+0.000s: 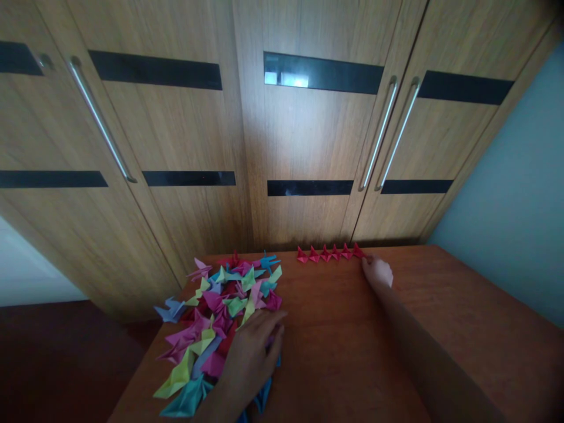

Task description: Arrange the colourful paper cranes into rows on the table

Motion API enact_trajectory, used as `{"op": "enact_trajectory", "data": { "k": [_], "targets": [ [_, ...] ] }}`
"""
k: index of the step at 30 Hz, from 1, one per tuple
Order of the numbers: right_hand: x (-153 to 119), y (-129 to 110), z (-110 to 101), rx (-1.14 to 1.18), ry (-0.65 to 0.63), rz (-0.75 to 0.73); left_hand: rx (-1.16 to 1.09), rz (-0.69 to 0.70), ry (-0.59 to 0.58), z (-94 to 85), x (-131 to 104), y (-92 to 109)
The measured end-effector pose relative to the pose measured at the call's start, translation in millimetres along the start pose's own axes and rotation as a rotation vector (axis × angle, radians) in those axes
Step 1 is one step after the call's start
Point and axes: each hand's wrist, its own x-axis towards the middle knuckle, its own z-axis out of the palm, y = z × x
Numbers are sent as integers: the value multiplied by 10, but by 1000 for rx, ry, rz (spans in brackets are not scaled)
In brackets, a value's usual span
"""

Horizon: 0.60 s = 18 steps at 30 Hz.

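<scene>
Folded paper cranes in pink, red, green, yellow and blue lie in a loose pile (215,305) on the left part of the wooden table. Over the right side of this pile rests my left hand (255,346), back up, with its fingers loosely stretched and nothing seen in them. Along the far table edge stands a straight row of several red paper cranes (326,253). At the row's right end, my right hand (378,273) has its fingertips closed on the last red paper crane (357,251). Part of the pile is hidden under my left hand and forearm.
A wooden wardrobe (304,217) with black strips and long metal handles stands right behind the far edge of the table (326,341). A pale wall (506,217) borders the right side. Dark floor (57,358) shows beyond the table's left edge.
</scene>
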Motion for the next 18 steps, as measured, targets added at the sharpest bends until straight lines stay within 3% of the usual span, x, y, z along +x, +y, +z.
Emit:
{"op": "enact_trajectory", "data": {
  "k": [10, 18],
  "targets": [
    [-735, -81, -53, 56, -6, -119, -9, 5, 24, -19, 4, 35],
    [-1509, -232, -33, 169, -126, -572, -74, -31, 56, -124, 64, 15]
  ]
}}
